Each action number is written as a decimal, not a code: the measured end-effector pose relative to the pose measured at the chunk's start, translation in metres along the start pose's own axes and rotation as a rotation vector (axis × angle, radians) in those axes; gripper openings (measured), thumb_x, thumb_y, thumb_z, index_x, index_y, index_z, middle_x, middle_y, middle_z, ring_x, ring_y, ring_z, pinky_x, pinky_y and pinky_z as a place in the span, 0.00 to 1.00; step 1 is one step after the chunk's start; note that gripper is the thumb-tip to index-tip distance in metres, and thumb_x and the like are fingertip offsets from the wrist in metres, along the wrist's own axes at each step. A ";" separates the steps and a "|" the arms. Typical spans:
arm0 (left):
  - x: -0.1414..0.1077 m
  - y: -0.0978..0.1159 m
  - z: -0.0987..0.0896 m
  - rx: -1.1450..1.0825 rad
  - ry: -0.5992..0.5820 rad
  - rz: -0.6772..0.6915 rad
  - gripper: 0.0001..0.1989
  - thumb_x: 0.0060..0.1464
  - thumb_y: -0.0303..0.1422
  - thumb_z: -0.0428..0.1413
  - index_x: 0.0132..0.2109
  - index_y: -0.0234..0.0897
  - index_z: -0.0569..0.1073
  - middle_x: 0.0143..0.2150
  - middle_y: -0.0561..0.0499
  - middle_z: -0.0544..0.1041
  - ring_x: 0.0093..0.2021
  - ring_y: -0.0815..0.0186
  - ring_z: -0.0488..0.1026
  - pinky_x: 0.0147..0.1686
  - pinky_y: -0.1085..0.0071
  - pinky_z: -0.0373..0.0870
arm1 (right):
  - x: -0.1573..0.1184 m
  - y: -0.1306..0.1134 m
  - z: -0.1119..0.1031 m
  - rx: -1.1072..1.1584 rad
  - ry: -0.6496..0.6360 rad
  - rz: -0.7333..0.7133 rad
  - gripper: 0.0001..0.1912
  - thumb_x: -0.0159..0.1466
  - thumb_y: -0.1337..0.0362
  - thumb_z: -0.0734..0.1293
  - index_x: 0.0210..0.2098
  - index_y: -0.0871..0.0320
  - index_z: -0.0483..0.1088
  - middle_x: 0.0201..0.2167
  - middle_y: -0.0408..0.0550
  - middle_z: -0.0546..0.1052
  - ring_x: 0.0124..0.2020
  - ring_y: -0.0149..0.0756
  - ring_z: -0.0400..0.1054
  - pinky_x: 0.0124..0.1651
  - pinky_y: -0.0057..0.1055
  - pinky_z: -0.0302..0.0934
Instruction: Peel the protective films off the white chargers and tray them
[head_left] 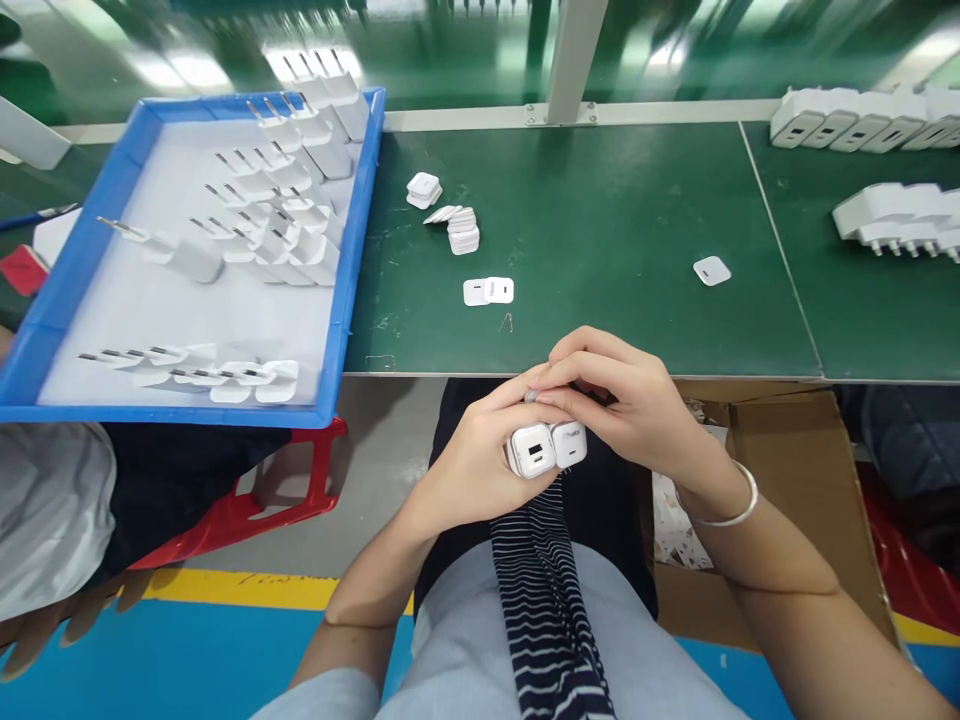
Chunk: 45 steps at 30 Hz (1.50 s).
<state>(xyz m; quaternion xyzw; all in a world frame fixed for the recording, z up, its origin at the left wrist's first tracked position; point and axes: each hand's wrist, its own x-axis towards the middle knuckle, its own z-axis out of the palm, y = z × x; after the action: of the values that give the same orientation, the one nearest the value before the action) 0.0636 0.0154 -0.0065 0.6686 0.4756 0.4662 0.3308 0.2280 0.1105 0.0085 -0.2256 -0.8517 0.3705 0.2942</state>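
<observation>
Two white chargers (533,451) sit side by side in the left hand (480,450), just past the table edge and above the person's lap. The left hand is curled snug around them. The right hand (626,400) is bent, and its fingertips meet the left fingers. There is one tiny grey bit (531,396) by the fingertips. I cannot tell what the right hand grips.

The chargers are shiny white blocks with round corners. Their flat ends face up at us. One end has a big dark hole and a small one. The other has one small hole and some grey writing.

On the green table (600,230) there is one loose white cap (712,270) on the right. Two more caps (499,290) overlap near the middle. Behind them are two little piles (463,230), too tight to count.

One blue tray (341,300) holds lots of white plugs (304,150), too bunched up to count. One plug (184,257) lies apart from the others. At the far right are two rows of chargers (862,120), the front one cut off by the edge of the view.
</observation>
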 end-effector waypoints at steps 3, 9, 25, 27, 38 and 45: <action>0.000 0.001 0.002 0.002 -0.013 -0.003 0.19 0.48 0.19 0.63 0.47 0.39 0.79 0.63 0.42 0.74 0.61 0.54 0.75 0.59 0.60 0.76 | 0.001 -0.004 -0.006 0.033 -0.055 0.078 0.06 0.69 0.71 0.65 0.38 0.55 0.73 0.40 0.46 0.76 0.34 0.32 0.68 0.35 0.31 0.64; -0.003 0.003 0.007 0.013 -0.046 -0.029 0.21 0.48 0.19 0.62 0.50 0.37 0.78 0.73 0.39 0.61 0.69 0.49 0.67 0.62 0.56 0.74 | -0.003 -0.007 -0.012 0.170 -0.045 0.268 0.05 0.66 0.69 0.69 0.33 0.54 0.72 0.31 0.43 0.77 0.28 0.31 0.67 0.33 0.31 0.63; 0.002 -0.001 0.018 -0.218 0.079 0.000 0.23 0.49 0.27 0.69 0.53 0.40 0.79 0.71 0.38 0.64 0.66 0.50 0.71 0.61 0.56 0.74 | -0.017 -0.006 0.036 0.822 0.517 0.699 0.12 0.57 0.57 0.78 0.30 0.54 0.73 0.27 0.41 0.76 0.27 0.30 0.68 0.31 0.28 0.66; 0.002 0.000 0.018 -0.209 0.086 -0.005 0.22 0.49 0.27 0.69 0.53 0.40 0.79 0.71 0.38 0.64 0.66 0.50 0.71 0.60 0.56 0.75 | -0.015 -0.007 0.037 0.798 0.535 0.696 0.12 0.56 0.57 0.78 0.30 0.54 0.73 0.27 0.41 0.76 0.27 0.31 0.69 0.31 0.28 0.66; 0.002 -0.003 0.018 -0.121 0.062 0.113 0.22 0.51 0.24 0.66 0.54 0.37 0.78 0.76 0.38 0.54 0.67 0.46 0.69 0.54 0.61 0.78 | -0.015 -0.011 0.046 1.204 0.575 0.770 0.12 0.55 0.58 0.79 0.29 0.56 0.75 0.24 0.38 0.75 0.21 0.24 0.65 0.22 0.21 0.62; 0.000 -0.005 0.011 -0.204 0.022 0.048 0.22 0.49 0.29 0.70 0.52 0.38 0.79 0.75 0.37 0.56 0.68 0.46 0.67 0.59 0.57 0.76 | -0.013 -0.011 0.041 0.814 0.628 0.512 0.05 0.57 0.68 0.77 0.29 0.54 0.79 0.28 0.39 0.79 0.28 0.26 0.72 0.33 0.23 0.68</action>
<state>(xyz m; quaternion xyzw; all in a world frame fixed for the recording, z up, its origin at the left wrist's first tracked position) 0.0724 0.0168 -0.0145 0.6376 0.4131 0.5273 0.3805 0.2078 0.0756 -0.0101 -0.3924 -0.4303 0.6431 0.4972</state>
